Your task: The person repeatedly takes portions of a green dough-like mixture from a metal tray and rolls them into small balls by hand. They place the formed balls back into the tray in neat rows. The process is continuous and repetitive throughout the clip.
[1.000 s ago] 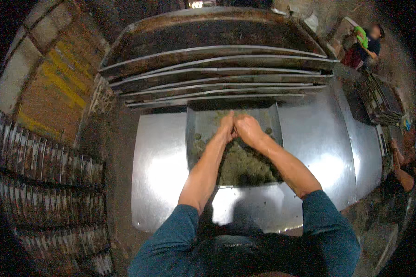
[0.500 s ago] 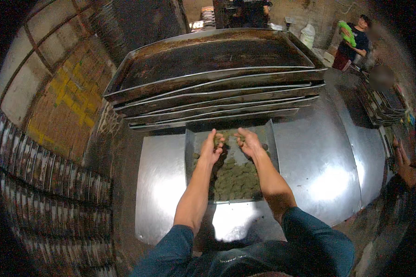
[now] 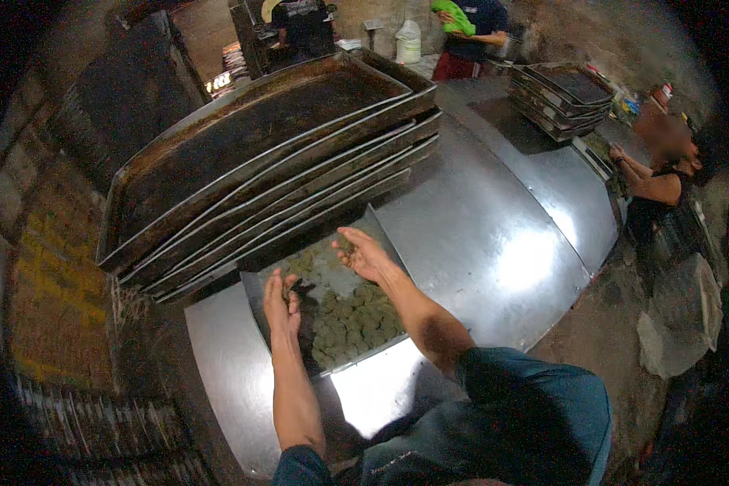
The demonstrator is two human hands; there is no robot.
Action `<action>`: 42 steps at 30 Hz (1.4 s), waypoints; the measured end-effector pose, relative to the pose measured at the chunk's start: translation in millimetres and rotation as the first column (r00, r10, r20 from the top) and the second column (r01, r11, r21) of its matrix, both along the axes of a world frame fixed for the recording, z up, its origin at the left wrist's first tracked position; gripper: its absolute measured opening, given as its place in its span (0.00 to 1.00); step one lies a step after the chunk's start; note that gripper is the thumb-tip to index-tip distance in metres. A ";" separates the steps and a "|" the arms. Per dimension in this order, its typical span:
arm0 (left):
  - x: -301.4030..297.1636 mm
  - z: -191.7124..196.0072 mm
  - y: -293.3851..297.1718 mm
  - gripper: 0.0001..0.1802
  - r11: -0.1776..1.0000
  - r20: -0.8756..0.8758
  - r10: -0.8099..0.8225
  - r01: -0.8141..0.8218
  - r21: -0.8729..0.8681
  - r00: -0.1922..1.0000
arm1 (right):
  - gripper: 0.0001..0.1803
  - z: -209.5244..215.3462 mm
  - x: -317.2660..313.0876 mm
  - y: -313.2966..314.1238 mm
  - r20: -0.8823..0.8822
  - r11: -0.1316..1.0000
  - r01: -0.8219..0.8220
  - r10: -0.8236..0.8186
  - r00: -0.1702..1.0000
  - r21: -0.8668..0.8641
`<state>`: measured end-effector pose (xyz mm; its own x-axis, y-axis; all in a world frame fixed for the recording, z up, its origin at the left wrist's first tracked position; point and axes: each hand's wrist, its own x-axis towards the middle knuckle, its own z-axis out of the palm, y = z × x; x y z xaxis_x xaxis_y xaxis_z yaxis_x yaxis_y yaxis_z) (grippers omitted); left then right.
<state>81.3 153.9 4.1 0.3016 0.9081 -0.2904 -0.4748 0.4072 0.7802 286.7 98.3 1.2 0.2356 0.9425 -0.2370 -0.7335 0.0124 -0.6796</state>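
A shallow metal tray (image 3: 387,229) in front of me holds many greenish-brown, dough-like lumps (image 3: 352,324), gathered mostly at its near end. Over its left side my left hand (image 3: 280,301) is raised, fingers apart, with some greenish residue on the fingertips. My right hand (image 3: 362,256) is above the tray's far right part, its fingers loosely bent and spread. Greenish smears also mark the fingers of that hand. I make out no lump in either palm. Part of the tray's left side lies in shadow behind my left hand.
Stacked large dark baking trays (image 3: 259,154) stand just beyond the tray. A shiny metal table (image 3: 478,243) extends right, carrying a smaller tray stack (image 3: 559,101). One co-worker (image 3: 656,186) is at the right; another holds a green cloth (image 3: 454,16). Racks (image 3: 113,429) stand lower left.
The view has swung to the right, so the tray and stack appear tilted and farther left. My hands have opened and their fingers are more spread than before.
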 end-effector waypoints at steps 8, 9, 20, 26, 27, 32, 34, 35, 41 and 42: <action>10.0 -35.8 -15.5 0.22 0.994 -0.050 0.028 -0.033 -0.109 0.998 | 0.19 10.2 -44.8 10.8 0.887 0.887 0.344 0.136 0.442 -0.307; 13.3 -12.9 -25.6 0.23 0.945 -0.153 -0.007 -0.043 -0.326 0.988 | 0.15 32.3 -60.0 -4.4 0.962 0.966 0.191 0.126 0.241 -0.174; 13.8 -47.2 -35.5 0.23 0.867 0.611 -0.231 0.446 -0.225 0.757 | 0.24 67.4 -108.5 -48.7 0.825 0.971 -0.095 0.132 -0.549 -0.219; -4.9 -21.8 -56.6 0.21 0.899 0.556 -0.046 0.277 -0.339 0.830 | 0.15 46.1 -104.8 -57.0 0.850 0.971 -0.161 0.070 -0.522 -0.179; -9.0 -23.3 -59.7 0.19 0.916 0.462 -0.020 0.201 -0.346 0.887 | 0.16 42.0 -99.9 -55.5 0.959 0.980 -0.128 0.115 -0.258 -0.152; -61.6 -22.5 -51.9 0.16 0.932 0.369 0.002 0.132 -0.338 0.930 | 0.20 27.7 -55.6 -41.6 0.959 0.970 0.115 0.185 0.215 -0.213; -79.0 -5.6 -58.4 0.19 0.948 0.277 0.104 -0.011 -0.319 0.955 | 0.18 16.4 -49.2 -18.6 0.946 0.941 0.101 0.324 0.006 -0.323; -92.1 -8.2 -56.1 0.20 0.959 0.311 0.116 -0.025 -0.282 0.943 | 0.17 14.8 -47.7 -3.1 0.923 0.927 0.098 0.371 -0.106 -0.362; -137.4 7.0 -88.4 0.18 0.958 0.254 0.159 -0.086 -0.275 0.954 | 0.08 -54.6 -69.2 70.8 0.627 0.906 -0.093 0.209 -0.750 -0.413; -138.4 10.2 -93.5 0.16 0.943 0.276 0.179 -0.085 -0.321 0.944 | 0.08 -64.5 -72.2 71.5 0.652 0.916 -0.116 0.181 -0.736 -0.384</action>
